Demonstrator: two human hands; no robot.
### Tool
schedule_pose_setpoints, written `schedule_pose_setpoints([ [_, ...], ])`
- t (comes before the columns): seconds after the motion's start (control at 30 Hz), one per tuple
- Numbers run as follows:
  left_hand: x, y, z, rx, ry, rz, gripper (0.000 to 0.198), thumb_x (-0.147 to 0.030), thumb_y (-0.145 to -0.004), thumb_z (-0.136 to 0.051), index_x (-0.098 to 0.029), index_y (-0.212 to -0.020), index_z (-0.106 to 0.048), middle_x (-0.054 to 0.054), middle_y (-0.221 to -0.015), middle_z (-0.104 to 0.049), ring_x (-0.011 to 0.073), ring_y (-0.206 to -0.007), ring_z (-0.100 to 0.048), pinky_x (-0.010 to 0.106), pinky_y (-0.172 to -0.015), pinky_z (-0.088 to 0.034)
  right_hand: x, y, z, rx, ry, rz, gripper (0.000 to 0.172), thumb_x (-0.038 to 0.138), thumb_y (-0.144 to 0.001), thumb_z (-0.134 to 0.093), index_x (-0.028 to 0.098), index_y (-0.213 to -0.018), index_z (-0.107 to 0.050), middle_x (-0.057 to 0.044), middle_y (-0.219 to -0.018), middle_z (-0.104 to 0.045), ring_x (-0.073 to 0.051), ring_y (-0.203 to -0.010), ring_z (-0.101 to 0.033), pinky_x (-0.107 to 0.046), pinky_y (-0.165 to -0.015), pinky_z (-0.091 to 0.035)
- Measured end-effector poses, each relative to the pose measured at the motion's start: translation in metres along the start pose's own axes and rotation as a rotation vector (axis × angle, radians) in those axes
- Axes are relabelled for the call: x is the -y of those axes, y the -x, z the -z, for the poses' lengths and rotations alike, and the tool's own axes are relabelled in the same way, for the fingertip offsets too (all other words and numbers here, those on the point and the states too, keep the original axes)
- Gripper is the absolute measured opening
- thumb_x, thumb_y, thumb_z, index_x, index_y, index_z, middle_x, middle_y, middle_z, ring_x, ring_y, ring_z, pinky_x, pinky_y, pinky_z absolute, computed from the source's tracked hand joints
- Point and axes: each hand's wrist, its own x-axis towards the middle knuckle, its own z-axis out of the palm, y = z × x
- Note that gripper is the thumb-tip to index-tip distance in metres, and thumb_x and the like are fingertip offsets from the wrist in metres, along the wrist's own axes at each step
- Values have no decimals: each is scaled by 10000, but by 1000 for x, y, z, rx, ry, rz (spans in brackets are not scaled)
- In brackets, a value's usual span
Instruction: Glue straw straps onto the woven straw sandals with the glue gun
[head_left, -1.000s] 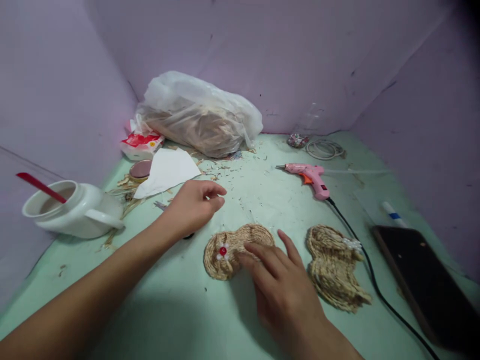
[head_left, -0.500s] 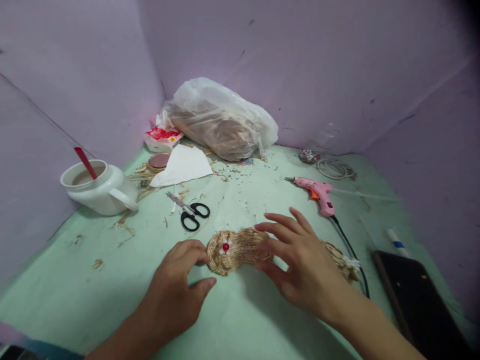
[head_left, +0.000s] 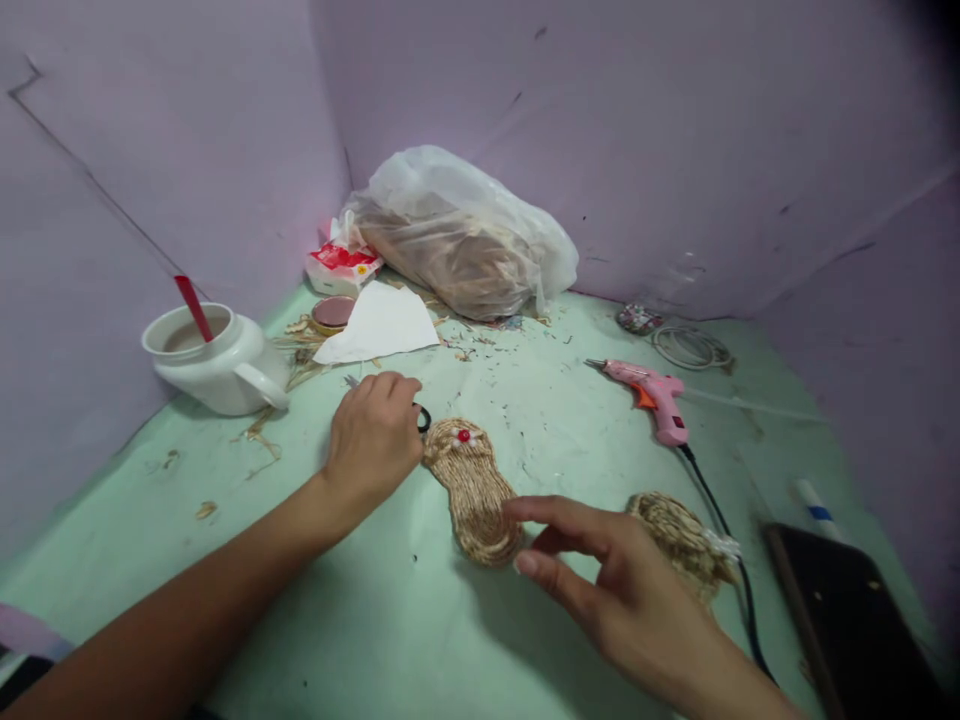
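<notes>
On the table in front of me lies a small slipper [head_left: 480, 500] of coiled straw cord, with a red bead among white ones on its toe end. My left hand [head_left: 379, 430] is over the black-handled scissors [head_left: 424, 418], its fingers curled down around them. Only a bit of the blade and one handle loop show, and my fingertips are hidden. Beside the slipper's heel end is my right hand [head_left: 592, 570], thumb and index finger apart with nothing between them. Behind that hand sits a second straw piece [head_left: 671, 535] with white beads.
A pink glue gun [head_left: 649, 395] lies to the right, its black cord running towards a dark phone [head_left: 847, 620]. At left stands a white pot [head_left: 232, 365] with a red stick. A white paper [head_left: 382, 325] and a plastic bag [head_left: 472, 240] are at the back.
My left hand has left the slipper's toe end and moved up onto the scissors. The slipper has turned, its beaded end now pointing away. My right hand has drawn back slightly.
</notes>
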Motion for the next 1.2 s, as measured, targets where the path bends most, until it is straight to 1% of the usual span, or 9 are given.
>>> schedule_pose_setpoints([
  [0.1,-4,11,10,237,46,152,249,-272,-825,-391,-188,-792,-624,50,-769,-650,207,-742,-581,281,-597,-338,-16,-11,1,-154,130,-57,204,318,-790,-524,206,-885,-666,-28,-718,-696,-166,-618,-629,-273,-577,-464],
  [0.17,-9,24,13,507,141,160,305,-322,-806,-404,-182,-618,-599,23,-582,-594,161,-579,-534,253,-529,-282,-26,-22,-2,-160,263,-82,195,280,-791,-509,202,-847,-679,-36,-706,-695,-174,-603,-623,-274,-548,-444],
  [0.23,-15,36,11,668,260,140,308,-323,-783,-422,-177,-565,-582,4,-508,-544,128,-506,-480,237,-499,-245,-29,-31,-7,-121,324,-67,191,240,-791,-506,214,-827,-691,-34,-737,-700,-176,-633,-630,-268,-550,-435],
  [0.4,-24,42,0,642,346,189,240,-314,-771,-429,-193,-712,-628,-17,-500,-534,115,-465,-438,232,-500,-228,-18,-31,-26,-170,365,-78,160,222,-770,-545,233,-777,-704,-26,-686,-697,-192,-605,-631,-276,-530,-412],
  [0.53,-19,38,-2,652,368,220,260,-329,-760,-435,-181,-597,-572,-21,-485,-504,107,-466,-421,228,-488,-223,-15,-23,-34,-227,203,-97,181,222,-777,-518,205,-818,-693,-52,-700,-691,-184,-590,-618,-288,-546,-426],
  [0.73,-20,37,-8,662,570,300,281,-345,-754,-430,-182,-527,-462,-47,-443,-435,93,-432,-416,215,-452,-255,-23,-35,-33,-147,-667,-403,221,328,-628,-666,138,-733,-625,-54,-650,-662,-166,-573,-609,-313,-586,-491],
  [0.8,-21,37,-9,697,671,338,279,-359,-757,-425,-186,-541,-455,-58,-432,-419,95,-413,-440,210,-438,-279,-19,-36,-32,-170,-831,-431,267,333,-569,-715,132,-723,-630,-41,-630,-656,-153,-562,-603,-309,-598,-497],
  [1.03,-13,33,-2,860,881,605,234,-405,-706,-486,-179,-647,-486,-67,-439,-482,78,-334,-430,184,-344,-304,-7,-17,-49,-278,-863,-339,209,330,-606,-708,166,-717,-640,-35,-666,-671,-153,-620,-610,-275,-592,-492],
  [1.2,-16,34,-2,895,1052,652,284,-436,-689,-562,-166,-751,-502,-51,-474,-539,84,-346,-470,184,-341,-351,-15,-21,-48,-321,-955,-372,249,311,-556,-751,170,-695,-600,2,-606,-623,-126,-557,-576,-256,-551,-473],
])
